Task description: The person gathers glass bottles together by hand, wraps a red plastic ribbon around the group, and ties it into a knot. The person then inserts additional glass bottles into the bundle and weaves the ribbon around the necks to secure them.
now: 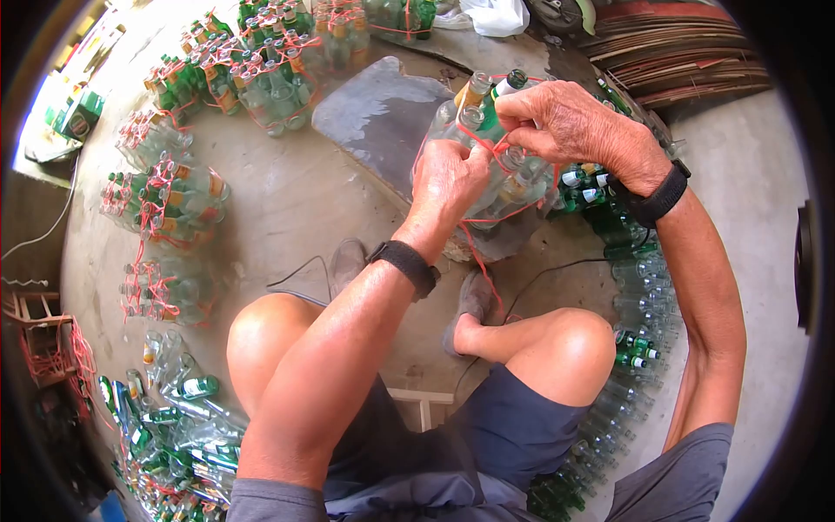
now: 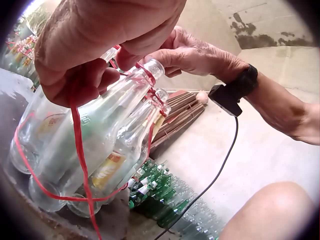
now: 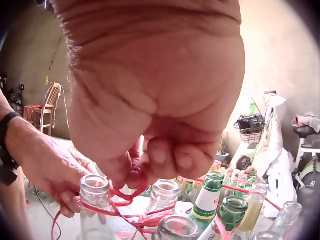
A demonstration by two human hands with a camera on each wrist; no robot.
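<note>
A bundle of clear and green glass bottles point(image 1: 522, 185) stands on a grey slab point(image 1: 370, 117) in front of the knees. Red plastic twine point(image 2: 82, 157) runs round its sides and between the necks. My left hand point(image 1: 448, 178), at the near left of the necks, grips the twine in curled fingers, and a loose tail hangs below. Across from it, my right hand point(image 1: 570, 126) pinches twine over the bottle tops. In the right wrist view, twine crosses tangled between clear necks point(image 3: 94, 192), beside a green bottle with a white label point(image 3: 206, 200).
Tied bottle bundles point(image 1: 170, 204) line the floor at left and back. Loose bottles point(image 1: 178, 435) lie in a heap at lower left. Rows of standing bottles point(image 1: 631, 304) curve along the right. Flat stacked sheets point(image 1: 674, 52) lie at back right. A dark cable point(image 1: 557, 268) crosses the floor.
</note>
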